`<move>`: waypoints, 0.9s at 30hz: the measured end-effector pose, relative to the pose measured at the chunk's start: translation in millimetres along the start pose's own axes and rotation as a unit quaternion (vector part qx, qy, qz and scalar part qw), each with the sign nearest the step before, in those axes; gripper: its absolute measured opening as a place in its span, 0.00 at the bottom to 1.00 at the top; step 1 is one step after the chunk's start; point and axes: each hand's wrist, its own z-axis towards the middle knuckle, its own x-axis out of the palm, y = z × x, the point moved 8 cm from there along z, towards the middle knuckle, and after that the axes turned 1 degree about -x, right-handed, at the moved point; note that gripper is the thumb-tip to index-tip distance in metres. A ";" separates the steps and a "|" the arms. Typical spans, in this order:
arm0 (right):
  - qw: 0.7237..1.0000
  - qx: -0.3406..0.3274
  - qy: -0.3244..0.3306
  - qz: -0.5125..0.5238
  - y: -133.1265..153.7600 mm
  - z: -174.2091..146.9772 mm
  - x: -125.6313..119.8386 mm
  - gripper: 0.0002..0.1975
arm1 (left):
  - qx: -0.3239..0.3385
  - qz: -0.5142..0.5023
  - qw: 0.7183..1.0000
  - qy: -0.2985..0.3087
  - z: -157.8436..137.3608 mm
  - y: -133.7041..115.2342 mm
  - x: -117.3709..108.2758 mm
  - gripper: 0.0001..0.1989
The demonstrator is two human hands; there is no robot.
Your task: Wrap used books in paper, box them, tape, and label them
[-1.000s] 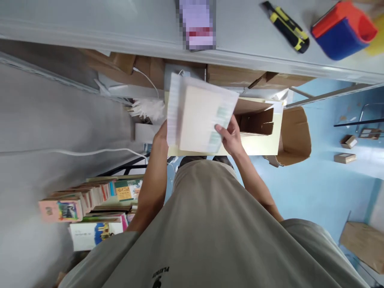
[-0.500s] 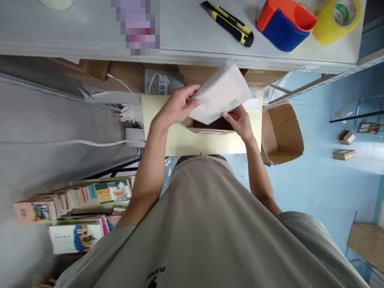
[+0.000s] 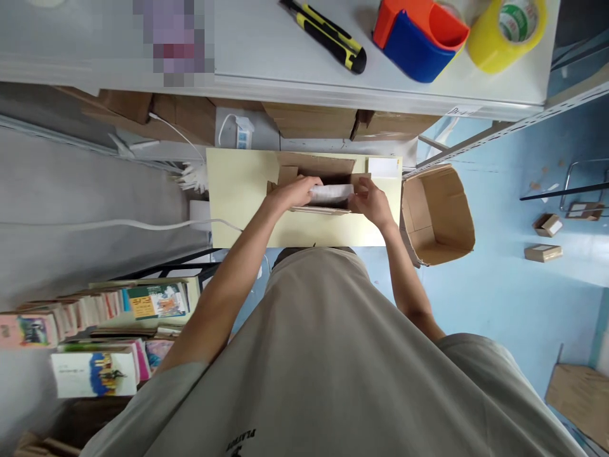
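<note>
A white wrapped package (image 3: 332, 193) stands on edge in the mouth of an open cardboard box (image 3: 321, 165), partly down inside it. My left hand (image 3: 299, 192) is closed on the package's left end, fingers reaching into the box. At the other end my right hand (image 3: 372, 202) pinches the package beside the box's right flap. The box rests on a pale yellow tabletop (image 3: 238, 197) with its flaps spread. The package's lower part is hidden inside the box.
A grey shelf (image 3: 247, 57) above the table holds a utility knife (image 3: 330, 39), a red and blue tape dispenser (image 3: 419, 44) and a yellow tape roll (image 3: 490, 38). A large open carton (image 3: 440, 212) stands right. Books (image 3: 157, 301) lie lower left; a white cable (image 3: 118, 223) runs left.
Both hands have lowered the package from above the box into its opening, turning it from tilted and broad-side up to edge-up. The view has shifted slightly to the right.
</note>
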 end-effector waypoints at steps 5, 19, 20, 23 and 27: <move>0.999 -0.004 0.002 -0.041 5.6 -1.7 4.3 0.29 | -0.004 0.052 0.997 0.050 10.3 -9.0 28.8 0.33; 0.996 -0.001 -0.084 -0.027 -16.7 -28.2 4.1 0.26 | 0.012 0.044 0.999 0.009 14.9 3.1 35.4 0.31; 0.996 0.009 -0.085 -0.022 -18.5 -30.2 5.5 0.27 | 0.020 0.035 0.999 0.012 19.4 7.8 38.0 0.30; 0.995 0.045 -0.087 -0.019 -20.8 -36.4 8.2 0.29 | 0.048 0.014 0.999 0.012 31.1 10.4 46.6 0.25; 0.994 0.039 -0.101 -0.007 -10.5 -45.2 5.7 0.29 | 0.054 0.051 0.997 0.015 30.3 2.7 56.3 0.30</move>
